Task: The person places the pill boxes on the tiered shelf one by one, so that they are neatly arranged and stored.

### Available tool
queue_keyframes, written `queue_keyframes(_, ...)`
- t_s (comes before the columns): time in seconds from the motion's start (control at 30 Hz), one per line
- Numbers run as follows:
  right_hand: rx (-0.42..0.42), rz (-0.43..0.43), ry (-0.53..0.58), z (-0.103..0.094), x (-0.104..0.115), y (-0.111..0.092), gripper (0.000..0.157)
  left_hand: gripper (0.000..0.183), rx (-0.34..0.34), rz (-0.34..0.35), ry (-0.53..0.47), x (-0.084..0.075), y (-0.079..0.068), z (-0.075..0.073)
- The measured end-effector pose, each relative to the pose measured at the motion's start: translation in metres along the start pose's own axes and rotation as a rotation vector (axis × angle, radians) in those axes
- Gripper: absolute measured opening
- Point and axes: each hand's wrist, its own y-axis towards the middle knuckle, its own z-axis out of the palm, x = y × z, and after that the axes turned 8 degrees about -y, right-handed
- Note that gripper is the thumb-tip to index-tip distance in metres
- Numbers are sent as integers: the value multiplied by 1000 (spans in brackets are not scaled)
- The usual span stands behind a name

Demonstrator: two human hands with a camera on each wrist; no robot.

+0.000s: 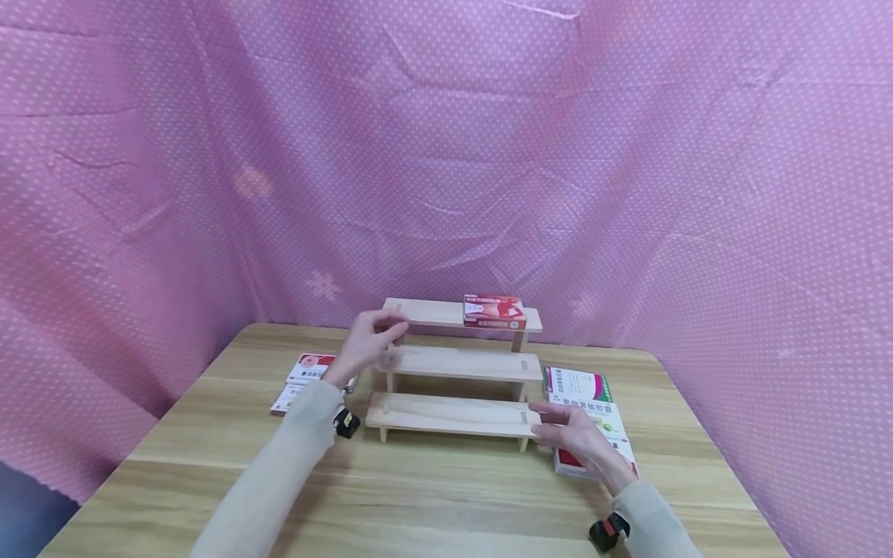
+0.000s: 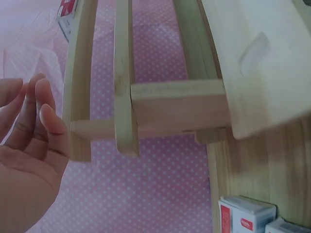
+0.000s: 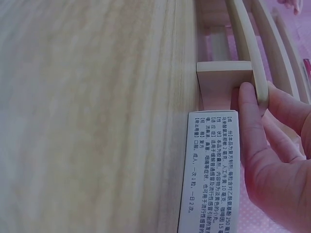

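Observation:
A three-tier wooden display stand (image 1: 453,415) stands on the table. My right hand (image 1: 575,438) is at the right end of its lowest tier; in the right wrist view the hand (image 3: 277,145) pinches that board, thumb on one face and a finger on the other. My left hand (image 1: 367,341) hovers by the left end of the top tier. Up close, the left hand (image 2: 34,145) has loosely bent fingers and holds nothing. On the top tier's right part lies a red medicine box (image 1: 494,311).
Several medicine boxes (image 1: 586,403) lie in a column right of the stand, partly behind my right hand. Further white-and-red boxes (image 1: 296,387) lie on the left, partly covered by my left arm. A pink dotted cloth (image 1: 446,170) hangs behind the wooden table (image 1: 432,496).

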Motion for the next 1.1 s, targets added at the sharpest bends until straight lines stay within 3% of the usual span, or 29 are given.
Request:
queue_keyframes(0.07, -3, 2, 0, 0, 0, -1, 57, 21, 14, -13, 2, 3, -4, -5)
queue_keyframes(0.2, 0, 1, 5, -1, 0, -1, 57, 26, 36, -21, 39, 25, -10, -17)
queue_keyframes(0.63, -26, 27, -51, -2, 0, 0, 54, 32, 43, -105, 67, 50, -51, -55)
queue_keyframes(0.9, -24, 34, -42, -3, -1, 0, 55, 36, 36, -140, 100, 62, -67, -71)
queue_keyframes(1.1, -22, 22, -21, -2, -2, 0, 56, 36, 69, -155, 137, 74, -80, -87)
